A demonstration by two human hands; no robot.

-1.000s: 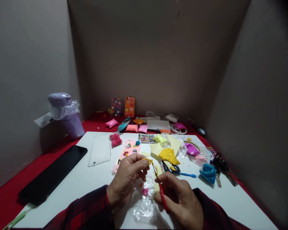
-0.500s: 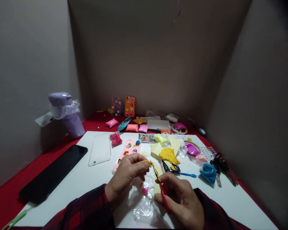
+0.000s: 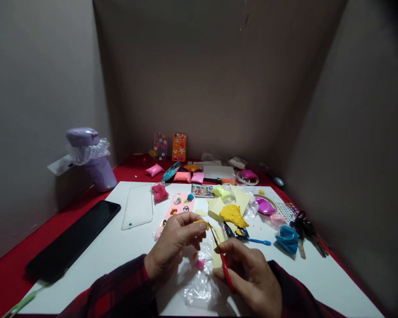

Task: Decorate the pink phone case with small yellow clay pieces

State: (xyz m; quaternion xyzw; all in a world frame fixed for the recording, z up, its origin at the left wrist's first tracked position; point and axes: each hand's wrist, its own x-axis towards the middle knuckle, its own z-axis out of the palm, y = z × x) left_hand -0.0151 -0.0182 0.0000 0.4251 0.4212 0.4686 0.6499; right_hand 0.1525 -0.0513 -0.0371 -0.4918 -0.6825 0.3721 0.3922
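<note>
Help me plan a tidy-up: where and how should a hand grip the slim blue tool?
Probably pinch the slim blue tool at mid-shaft from the near side, where white board shows. Its thin shaft lies crosswise; its left end is by the black wrapper and its right end points toward the blue packet, so both ends look crowded. The right hand holds the red-handled scissors.

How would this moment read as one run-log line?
left hand: pinching yellow bit; right hand: holding red tool, tip at yellow bit; phone: lying left
</note>
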